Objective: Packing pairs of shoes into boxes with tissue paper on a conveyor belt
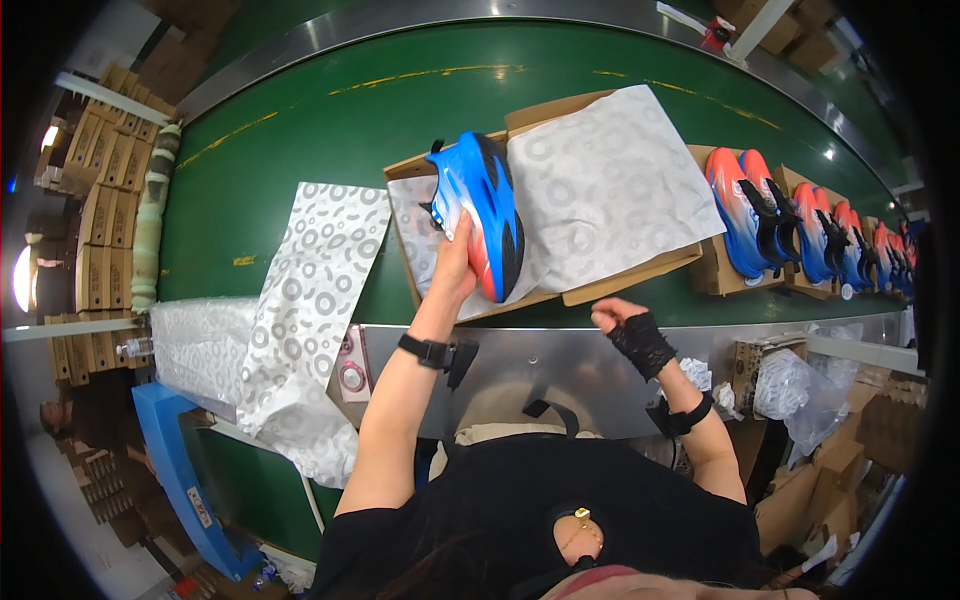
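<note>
A blue, white and coral running shoe [463, 190] with a black sole is gripped in my left hand [455, 262]. It is tilted on its side above the left part of an open cardboard shoebox [402, 262]. Patterned tissue paper [612, 172] lines the box and drapes over its right side. In a black fingerless lace glove, my right hand [630, 332] hovers off the box's near edge. Its fingers are curled, and what they hold, if anything, does not show.
Several blue and coral shoes [738, 205] sit on boxes along the right of the green conveyor belt [330, 130]. Left of my box lie a patterned tissue sheet [315, 235] and a wrapped stack [205, 335]. Cartons [105, 240] are piled at far left. A metal ledge [520, 375] runs in front of me.
</note>
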Action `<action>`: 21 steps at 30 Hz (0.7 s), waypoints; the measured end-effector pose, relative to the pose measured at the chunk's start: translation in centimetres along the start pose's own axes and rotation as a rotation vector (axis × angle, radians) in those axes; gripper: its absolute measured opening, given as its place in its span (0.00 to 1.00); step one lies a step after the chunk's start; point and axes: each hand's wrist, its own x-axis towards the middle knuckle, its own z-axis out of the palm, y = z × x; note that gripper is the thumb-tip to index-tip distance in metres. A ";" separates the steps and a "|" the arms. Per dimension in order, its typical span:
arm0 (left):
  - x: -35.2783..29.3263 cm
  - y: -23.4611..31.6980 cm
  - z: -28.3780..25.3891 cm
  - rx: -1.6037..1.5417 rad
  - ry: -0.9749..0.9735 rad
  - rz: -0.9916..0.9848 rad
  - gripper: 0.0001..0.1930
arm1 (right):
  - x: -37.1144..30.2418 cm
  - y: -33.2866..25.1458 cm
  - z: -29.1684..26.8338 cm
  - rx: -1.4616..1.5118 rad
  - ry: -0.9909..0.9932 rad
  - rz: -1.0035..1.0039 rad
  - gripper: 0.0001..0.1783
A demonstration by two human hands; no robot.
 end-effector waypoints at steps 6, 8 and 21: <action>5.3 -4.4 0.5 0.229 0.245 -0.477 0.29 | 1.2 4.9 1.2 0.553 0.039 0.222 0.23; 4.9 -3.9 0.8 0.402 0.200 -0.515 0.30 | 3.0 5.8 1.8 0.702 0.077 0.506 0.25; -6.0 2.4 -9.7 0.311 0.423 0.103 0.38 | 5.7 -1.8 13.6 -0.954 0.326 -0.511 0.27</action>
